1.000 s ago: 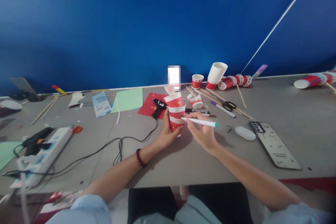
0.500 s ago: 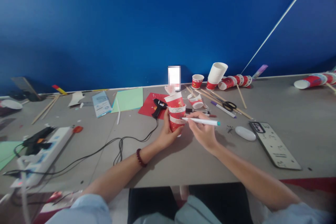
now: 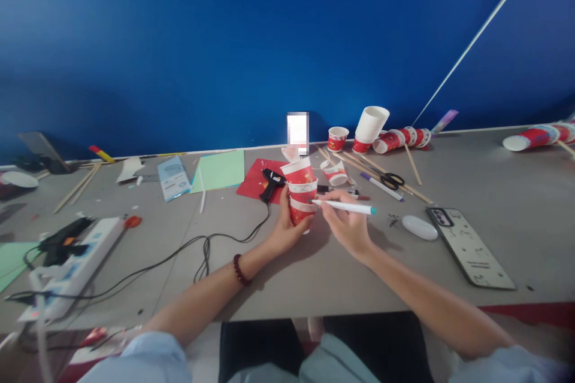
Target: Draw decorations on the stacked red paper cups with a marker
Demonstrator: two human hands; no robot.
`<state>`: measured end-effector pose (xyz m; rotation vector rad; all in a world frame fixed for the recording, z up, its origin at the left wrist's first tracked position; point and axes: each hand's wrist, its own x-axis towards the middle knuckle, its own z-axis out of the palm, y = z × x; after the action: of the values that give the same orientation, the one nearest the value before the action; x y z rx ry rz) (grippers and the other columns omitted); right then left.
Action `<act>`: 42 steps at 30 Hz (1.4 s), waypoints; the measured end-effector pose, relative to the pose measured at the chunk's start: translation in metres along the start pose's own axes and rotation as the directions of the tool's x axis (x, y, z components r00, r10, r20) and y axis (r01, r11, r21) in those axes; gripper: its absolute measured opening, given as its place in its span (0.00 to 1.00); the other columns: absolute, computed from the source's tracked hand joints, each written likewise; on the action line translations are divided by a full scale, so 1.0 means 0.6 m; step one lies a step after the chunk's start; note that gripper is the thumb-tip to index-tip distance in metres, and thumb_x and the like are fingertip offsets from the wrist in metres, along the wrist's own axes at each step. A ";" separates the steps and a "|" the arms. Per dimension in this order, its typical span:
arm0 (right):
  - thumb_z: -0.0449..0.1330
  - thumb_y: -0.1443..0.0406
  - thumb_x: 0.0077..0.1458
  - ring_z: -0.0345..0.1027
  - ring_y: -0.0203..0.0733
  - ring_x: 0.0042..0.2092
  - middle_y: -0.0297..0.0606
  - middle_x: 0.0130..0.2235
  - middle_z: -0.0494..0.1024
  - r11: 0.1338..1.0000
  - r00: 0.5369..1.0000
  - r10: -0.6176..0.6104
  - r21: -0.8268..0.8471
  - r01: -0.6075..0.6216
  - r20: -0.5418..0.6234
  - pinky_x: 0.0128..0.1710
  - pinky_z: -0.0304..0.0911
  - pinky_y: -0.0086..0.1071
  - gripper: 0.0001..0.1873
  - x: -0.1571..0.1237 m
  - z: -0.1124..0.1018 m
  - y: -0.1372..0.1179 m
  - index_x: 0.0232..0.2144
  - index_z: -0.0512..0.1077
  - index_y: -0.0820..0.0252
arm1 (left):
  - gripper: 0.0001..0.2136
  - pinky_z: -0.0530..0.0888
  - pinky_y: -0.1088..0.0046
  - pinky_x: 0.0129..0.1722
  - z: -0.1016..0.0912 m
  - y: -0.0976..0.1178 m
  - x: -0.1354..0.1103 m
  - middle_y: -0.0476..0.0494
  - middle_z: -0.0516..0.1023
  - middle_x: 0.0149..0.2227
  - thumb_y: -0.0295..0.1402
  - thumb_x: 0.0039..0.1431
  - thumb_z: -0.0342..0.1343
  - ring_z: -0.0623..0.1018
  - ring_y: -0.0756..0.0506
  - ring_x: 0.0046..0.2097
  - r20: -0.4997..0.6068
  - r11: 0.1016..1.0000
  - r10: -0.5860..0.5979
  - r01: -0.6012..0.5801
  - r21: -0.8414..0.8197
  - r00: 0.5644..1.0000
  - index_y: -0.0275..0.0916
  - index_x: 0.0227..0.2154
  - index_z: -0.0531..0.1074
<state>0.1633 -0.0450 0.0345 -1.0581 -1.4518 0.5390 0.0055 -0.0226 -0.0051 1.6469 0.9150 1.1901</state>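
1. Red-and-white paper cups [image 3: 302, 175], stacked one in another, sit at the center of the frame, the top one tilting left.
2. I see the left hand [image 3: 287, 228] curled partway closed around the lower part of the stack, thumb across the front; its far fingertips are hidden from me.
3. On the right hand [image 3: 349, 226], the fingers are pinched closed on a white marker [image 3: 353, 207] with a teal end. Its tip is at the side of the cups; I cannot tell whether it touches.
4. Gray tabletop [image 3: 386, 290] spans my view. Just left of center, a black glue gun [image 3: 271, 184] lies on red paper [image 3: 250, 178]; scissors [image 3: 392, 181] lie right of center, a phone [image 3: 474, 251] at lower right, a power strip [image 3: 92, 263] at lower left.
5. Blue wall [image 3: 202, 42] fills the upper frame, crossed by a pale diagonal line at upper right.
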 end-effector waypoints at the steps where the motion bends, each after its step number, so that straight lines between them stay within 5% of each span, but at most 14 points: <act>1: 0.57 0.66 0.57 0.73 0.39 0.34 0.34 0.31 0.76 1.000 1.000 -0.007 -0.002 0.007 -0.005 0.34 0.69 0.32 0.02 0.000 0.000 0.000 0.31 0.70 0.56 | 0.43 0.57 0.54 0.64 0.000 -0.001 0.000 0.33 0.54 0.66 0.44 0.56 0.59 0.60 0.37 0.65 0.001 1.000 0.003 -0.003 -0.004 1.000 0.45 0.66 0.39; 11: 0.58 0.62 0.57 0.72 0.39 0.32 0.36 0.31 0.77 0.992 0.995 0.086 0.093 -0.080 -0.055 0.31 0.69 0.33 0.04 -0.001 -0.002 0.004 0.33 0.70 0.56 | 0.43 0.61 0.53 0.62 0.003 -0.007 0.004 0.32 0.58 0.63 0.41 0.51 0.64 0.64 0.36 0.63 -0.043 0.997 -0.040 0.037 -0.070 0.998 0.45 0.64 0.43; 17: 0.58 0.64 0.57 0.74 0.40 0.34 0.36 0.31 0.78 0.999 0.999 -0.015 0.046 0.017 -0.039 0.34 0.71 0.35 0.03 -0.003 -0.004 -0.008 0.32 0.70 0.55 | 0.49 0.65 0.53 0.59 0.003 -0.010 0.011 0.32 0.62 0.60 0.43 0.43 0.69 0.67 0.35 0.61 -0.037 0.979 -0.132 0.124 -0.159 0.991 0.44 0.63 0.44; 24: 0.58 0.65 0.57 0.74 0.40 0.34 0.36 0.31 0.79 0.997 0.997 -0.072 -0.038 0.072 -0.011 0.36 0.71 0.35 0.03 -0.002 -0.001 -0.009 0.32 0.72 0.55 | 0.40 0.61 0.52 0.62 -0.001 0.006 0.007 0.35 0.62 0.61 0.47 0.53 0.61 0.64 0.35 0.63 -0.002 0.966 -0.174 0.171 -0.194 0.985 0.47 0.64 0.46; 42: 0.59 0.67 0.55 0.76 0.42 0.34 0.36 0.31 0.81 0.986 0.993 -0.117 -0.121 0.117 0.003 0.35 0.72 0.35 0.04 -0.002 0.001 -0.010 0.31 0.74 0.55 | 0.44 0.67 0.55 0.57 0.006 0.016 0.006 0.35 0.68 0.58 0.50 0.51 0.62 0.70 0.37 0.58 0.031 0.972 -0.138 0.141 -0.188 0.990 0.48 0.65 0.44</act>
<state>0.1611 -0.0488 0.0385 -1.0604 -1.5479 0.3678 0.0104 -0.0235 0.0046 1.4157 0.8631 1.1285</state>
